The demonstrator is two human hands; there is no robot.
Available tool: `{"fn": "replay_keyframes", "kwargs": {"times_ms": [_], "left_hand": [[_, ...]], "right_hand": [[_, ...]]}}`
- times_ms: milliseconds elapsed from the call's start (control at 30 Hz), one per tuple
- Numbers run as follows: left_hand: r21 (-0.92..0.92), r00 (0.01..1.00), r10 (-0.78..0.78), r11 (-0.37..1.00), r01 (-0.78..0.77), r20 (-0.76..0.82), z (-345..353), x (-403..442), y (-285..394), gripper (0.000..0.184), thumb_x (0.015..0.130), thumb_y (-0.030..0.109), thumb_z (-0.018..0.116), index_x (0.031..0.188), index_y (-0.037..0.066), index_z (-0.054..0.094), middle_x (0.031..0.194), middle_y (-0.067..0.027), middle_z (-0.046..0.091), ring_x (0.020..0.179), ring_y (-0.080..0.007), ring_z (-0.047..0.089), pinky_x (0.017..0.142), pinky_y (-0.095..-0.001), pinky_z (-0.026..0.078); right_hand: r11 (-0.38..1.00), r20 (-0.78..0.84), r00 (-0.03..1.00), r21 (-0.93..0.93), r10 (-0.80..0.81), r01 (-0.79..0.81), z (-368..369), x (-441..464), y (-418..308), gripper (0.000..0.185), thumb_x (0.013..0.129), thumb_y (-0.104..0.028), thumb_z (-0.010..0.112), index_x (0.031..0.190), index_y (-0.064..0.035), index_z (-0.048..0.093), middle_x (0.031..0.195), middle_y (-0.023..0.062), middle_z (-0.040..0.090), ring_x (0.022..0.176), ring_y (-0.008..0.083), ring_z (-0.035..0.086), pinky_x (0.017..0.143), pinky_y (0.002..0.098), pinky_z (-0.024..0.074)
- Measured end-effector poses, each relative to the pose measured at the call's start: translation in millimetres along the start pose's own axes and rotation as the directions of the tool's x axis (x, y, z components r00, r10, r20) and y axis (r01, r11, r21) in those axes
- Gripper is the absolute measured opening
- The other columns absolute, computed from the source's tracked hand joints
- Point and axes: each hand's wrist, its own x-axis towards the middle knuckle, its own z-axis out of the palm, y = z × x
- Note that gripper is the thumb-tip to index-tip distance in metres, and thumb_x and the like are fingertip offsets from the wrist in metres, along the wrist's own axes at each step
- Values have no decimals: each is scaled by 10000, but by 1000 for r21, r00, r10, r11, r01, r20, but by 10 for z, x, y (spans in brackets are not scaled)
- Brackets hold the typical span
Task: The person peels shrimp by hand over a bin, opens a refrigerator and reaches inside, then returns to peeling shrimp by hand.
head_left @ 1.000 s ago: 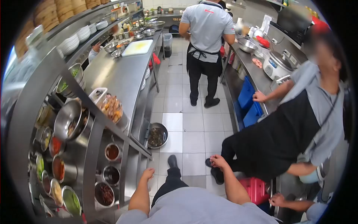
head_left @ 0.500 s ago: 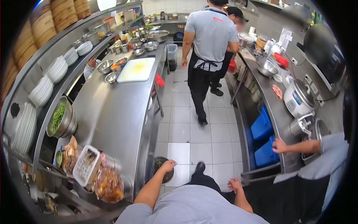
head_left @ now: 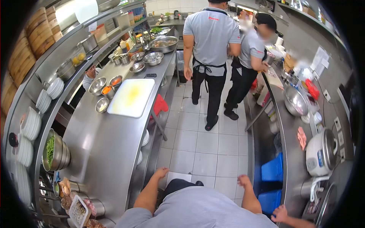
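Observation:
My left hand (head_left: 162, 173) hangs in the aisle beside the edge of the left steel counter (head_left: 100, 148), its fingers loosely apart with nothing in them. On the other side of my body, my right hand (head_left: 244, 181) is held out empty, fingers slightly bent and apart. The nearest things to it are two blue bins (head_left: 272, 169) under the right counter. Neither hand touches anything. Below my right arm, another person's hand (head_left: 280, 214) reaches in from the right edge.
Two people in grey shirts (head_left: 211, 28) stand ahead in the tiled aisle. The left counter bears a white cutting board (head_left: 132, 97) and metal bowls (head_left: 163, 44). A rice cooker (head_left: 320, 154) and a large bowl (head_left: 295, 100) stand on the right one. Stacked plates (head_left: 30, 123) line the left shelf.
I have moved forward along the aisle. My right hand has risen and my left hand has shifted slightly left. The co-worker's arm at right now shows lower. The person ahead has turned slightly.

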Motion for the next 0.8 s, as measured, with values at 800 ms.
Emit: {"fn": "replay_keyframes", "kwargs": {"times_ms": [800], "left_hand": [[-379, 860, 440, 772, -510, -260, -2059, 4795, 5691, 175, 927, 220, 626, 936, 48, 589, 765, -30, 622, 605, -111, 598, 494, -266, 464]], "right_hand": [[991, 51, 996, 108, 76, -81, 20, 3344, -4952, 238, 892, -192, 635, 1097, -100, 556, 770, 66, 631, 552, 175, 596, 456, 320, 469]]}}
